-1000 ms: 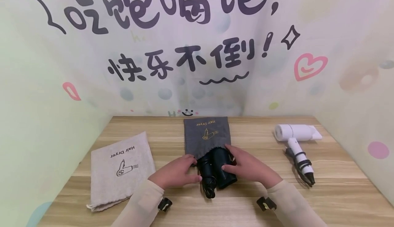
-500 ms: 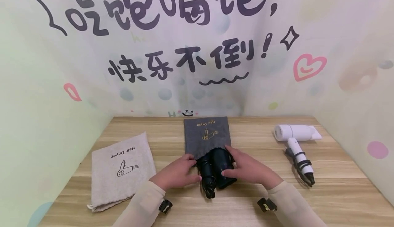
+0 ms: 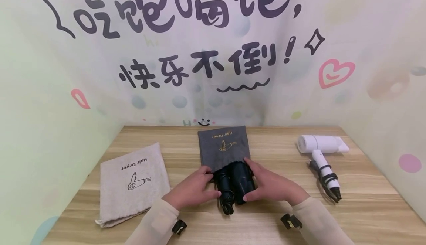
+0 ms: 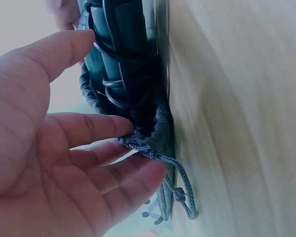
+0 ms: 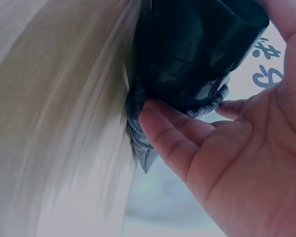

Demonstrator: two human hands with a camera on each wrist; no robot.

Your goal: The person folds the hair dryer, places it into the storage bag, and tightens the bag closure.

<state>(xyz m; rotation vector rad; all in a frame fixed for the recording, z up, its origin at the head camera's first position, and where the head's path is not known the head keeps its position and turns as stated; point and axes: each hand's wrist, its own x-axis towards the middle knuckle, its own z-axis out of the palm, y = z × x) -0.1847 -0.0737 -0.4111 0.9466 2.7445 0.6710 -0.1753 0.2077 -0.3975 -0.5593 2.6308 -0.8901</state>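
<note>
A black folding hair dryer (image 3: 240, 180) lies folded on the table, its far end inside a dark grey drawstring pouch (image 3: 223, 149) printed "Hair Dryer". The handle, wound with its cord (image 4: 119, 84), and the nozzle stick out side by side. On the handle side is my left hand (image 3: 191, 189); its thumb touches the handle and its extended fingers touch the pouch's gathered mouth. My right hand (image 3: 271, 182) holds the barrel, thumb near the nozzle end and fingers along the side by the pouch's rim. In the right wrist view, the fingertips (image 5: 155, 116) press where barrel and cloth meet.
To the left, a beige "Hair Dryer" pouch (image 3: 134, 186) lies flat. A white hair dryer (image 3: 321, 145) with its cord wrapped round the handle lies at the right. Behind the wooden table (image 3: 173, 230) hangs a printed cloth backdrop (image 3: 199, 101).
My right thumb has slid along the barrel toward the nozzle end. My left hand stays nearly in place, and the pouch and dryer have barely shifted.
</note>
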